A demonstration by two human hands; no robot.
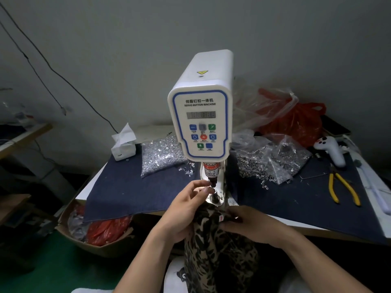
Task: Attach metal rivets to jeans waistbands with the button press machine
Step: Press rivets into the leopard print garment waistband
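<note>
A white servo button machine [201, 121] stands at the table's middle, its punch [212, 182] hanging over the lower die [214, 196]. My left hand [186, 210] reaches up to the die, its fingertips pinching something small and pale right under the punch; what it is I cannot tell. A camouflage-patterned garment [213, 246] hangs from the die area down to my lap. My right hand [251, 226] grips the garment's top edge just right of the die.
A clear bag of silver rivets [160, 155] lies left of the machine, and a bag of ring-shaped metal parts [273, 163] to its right. Yellow pliers [342, 190], a white handheld device [331, 148], a tissue box [123, 144] and red plastic bags [296, 121] sit on the denim-covered table [127, 193].
</note>
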